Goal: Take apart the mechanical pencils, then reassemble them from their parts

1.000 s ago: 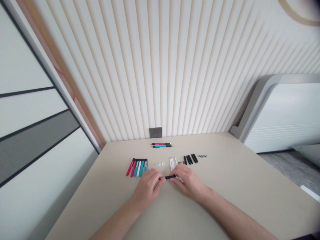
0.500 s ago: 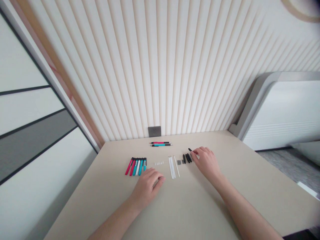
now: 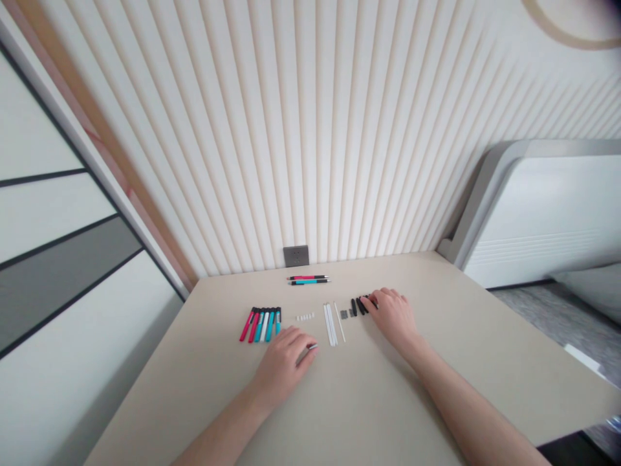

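My left hand (image 3: 285,358) rests low over the table, thumb and forefinger pinched on a small silvery piece (image 3: 313,347) whose kind I cannot make out. My right hand (image 3: 392,315) is at the row of black pen grips (image 3: 360,306), its fingertips closed on the one at the right end, partly hidden. Left of that row lie small grey pieces (image 3: 344,314) and thin white refills (image 3: 330,325). A line of tiny white parts (image 3: 305,317) lies beyond my left hand. Pink, teal and white pen barrels with black ends (image 3: 261,325) are side by side at the left.
Two pens, one pink (image 3: 307,277) and one blue (image 3: 309,282), lie near the back edge of the table (image 3: 359,401). A dark socket (image 3: 295,255) is on the ribbed wall behind. A bed headboard (image 3: 528,207) stands to the right.
My right hand has drawn a black grip slightly closer, in beside the others. A silvery end now shows at my left fingertips. The view has shifted slightly.
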Demonstrator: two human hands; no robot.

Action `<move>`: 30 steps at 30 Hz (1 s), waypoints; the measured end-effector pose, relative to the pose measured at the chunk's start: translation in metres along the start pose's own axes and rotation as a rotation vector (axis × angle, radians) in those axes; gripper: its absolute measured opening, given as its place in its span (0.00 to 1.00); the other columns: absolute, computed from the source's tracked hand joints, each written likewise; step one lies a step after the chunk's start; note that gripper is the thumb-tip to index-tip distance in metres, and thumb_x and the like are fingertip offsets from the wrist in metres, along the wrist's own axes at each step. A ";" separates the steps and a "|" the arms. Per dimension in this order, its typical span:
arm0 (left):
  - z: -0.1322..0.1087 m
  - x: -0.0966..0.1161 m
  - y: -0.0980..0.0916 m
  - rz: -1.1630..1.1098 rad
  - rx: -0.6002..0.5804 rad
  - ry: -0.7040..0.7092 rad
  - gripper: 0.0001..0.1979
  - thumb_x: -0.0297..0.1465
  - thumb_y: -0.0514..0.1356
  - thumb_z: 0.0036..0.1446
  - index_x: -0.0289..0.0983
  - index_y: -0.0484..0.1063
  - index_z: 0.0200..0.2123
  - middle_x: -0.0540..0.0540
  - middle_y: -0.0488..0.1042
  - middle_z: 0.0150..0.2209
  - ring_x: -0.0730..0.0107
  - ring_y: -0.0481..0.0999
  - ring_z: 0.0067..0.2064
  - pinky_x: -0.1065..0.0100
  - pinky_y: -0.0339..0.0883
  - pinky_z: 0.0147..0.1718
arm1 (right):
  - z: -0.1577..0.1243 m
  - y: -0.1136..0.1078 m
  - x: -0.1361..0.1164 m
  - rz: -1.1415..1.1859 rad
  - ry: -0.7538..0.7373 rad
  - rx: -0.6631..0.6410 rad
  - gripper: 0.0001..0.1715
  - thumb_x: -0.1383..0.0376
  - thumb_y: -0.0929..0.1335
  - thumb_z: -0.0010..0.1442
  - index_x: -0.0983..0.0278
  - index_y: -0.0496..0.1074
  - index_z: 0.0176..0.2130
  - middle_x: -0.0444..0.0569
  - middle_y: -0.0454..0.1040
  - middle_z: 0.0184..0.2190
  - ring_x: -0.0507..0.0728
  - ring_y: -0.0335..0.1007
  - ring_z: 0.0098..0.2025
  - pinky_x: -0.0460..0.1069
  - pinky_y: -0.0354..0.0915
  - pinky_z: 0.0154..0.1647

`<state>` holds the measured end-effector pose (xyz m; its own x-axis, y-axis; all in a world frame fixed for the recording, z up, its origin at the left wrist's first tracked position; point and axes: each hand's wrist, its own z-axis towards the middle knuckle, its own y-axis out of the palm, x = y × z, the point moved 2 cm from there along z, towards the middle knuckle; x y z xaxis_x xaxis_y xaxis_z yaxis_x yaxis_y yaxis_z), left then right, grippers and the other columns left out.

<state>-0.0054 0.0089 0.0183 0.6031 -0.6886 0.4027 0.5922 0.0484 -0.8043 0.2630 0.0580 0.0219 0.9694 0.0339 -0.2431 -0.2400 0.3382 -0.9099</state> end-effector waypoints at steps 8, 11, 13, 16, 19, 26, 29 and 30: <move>0.001 -0.001 0.007 -0.142 -0.005 -0.128 0.05 0.22 0.61 0.58 0.38 0.72 0.37 0.48 0.73 0.37 0.65 0.73 0.41 0.65 0.66 0.42 | -0.035 -0.004 -0.062 0.547 -0.714 -0.013 0.11 0.66 0.63 0.66 0.61 0.73 0.44 0.50 0.74 0.36 0.56 0.68 0.39 0.51 0.63 0.41; 0.002 0.001 0.008 -0.224 0.008 -0.183 0.08 0.18 0.62 0.54 0.37 0.71 0.32 0.48 0.72 0.34 0.67 0.72 0.38 0.68 0.66 0.38 | -0.050 -0.002 -0.082 0.544 -0.873 -0.115 0.13 0.66 0.63 0.66 0.60 0.72 0.49 0.50 0.74 0.39 0.55 0.67 0.40 0.51 0.64 0.44; 0.003 0.002 0.009 -0.257 0.015 -0.204 0.09 0.16 0.62 0.52 0.36 0.70 0.30 0.49 0.71 0.32 0.68 0.71 0.35 0.70 0.65 0.35 | -0.053 -0.001 -0.087 0.518 -0.903 -0.138 0.14 0.67 0.63 0.66 0.60 0.72 0.50 0.51 0.73 0.41 0.55 0.67 0.41 0.50 0.64 0.45; 0.004 0.002 0.007 -0.284 0.021 -0.225 0.08 0.17 0.62 0.52 0.36 0.71 0.29 0.50 0.70 0.30 0.68 0.71 0.34 0.70 0.64 0.34 | -0.052 0.002 -0.085 0.468 -0.911 -0.115 0.16 0.67 0.62 0.67 0.58 0.72 0.51 0.50 0.72 0.39 0.55 0.67 0.39 0.49 0.64 0.42; 0.005 0.002 0.006 -0.256 0.024 -0.227 0.07 0.19 0.63 0.52 0.36 0.71 0.29 0.50 0.71 0.29 0.67 0.71 0.35 0.69 0.63 0.35 | -0.048 0.003 -0.079 0.436 -0.930 -0.113 0.17 0.67 0.61 0.68 0.57 0.71 0.53 0.50 0.72 0.37 0.54 0.67 0.39 0.49 0.64 0.42; 0.004 0.005 0.008 -0.100 -0.014 -0.122 0.06 0.25 0.64 0.55 0.37 0.70 0.28 0.49 0.71 0.30 0.64 0.70 0.36 0.66 0.64 0.35 | -0.043 -0.005 -0.073 0.518 -0.932 -0.230 0.14 0.61 0.61 0.69 0.61 0.73 0.47 0.50 0.75 0.36 0.53 0.70 0.40 0.49 0.64 0.45; 0.002 0.006 0.008 -0.053 -0.006 -0.077 0.07 0.28 0.65 0.55 0.37 0.69 0.27 0.48 0.71 0.30 0.64 0.70 0.36 0.65 0.64 0.35 | -0.043 -0.003 -0.074 0.555 -0.892 -0.225 0.16 0.58 0.61 0.68 0.61 0.74 0.44 0.50 0.75 0.34 0.54 0.71 0.39 0.49 0.65 0.44; 0.002 0.006 0.009 -0.045 -0.003 -0.069 0.08 0.29 0.66 0.55 0.37 0.69 0.27 0.48 0.71 0.30 0.63 0.70 0.36 0.65 0.64 0.35 | -0.043 -0.003 -0.074 0.564 -0.886 -0.215 0.16 0.57 0.61 0.68 0.61 0.74 0.44 0.50 0.75 0.34 0.54 0.71 0.38 0.49 0.66 0.43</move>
<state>0.0042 0.0067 0.0146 0.6110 -0.6387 0.4677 0.6184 0.0163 -0.7857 0.1896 0.0146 0.0280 0.3871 0.8332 -0.3948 -0.5852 -0.1089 -0.8036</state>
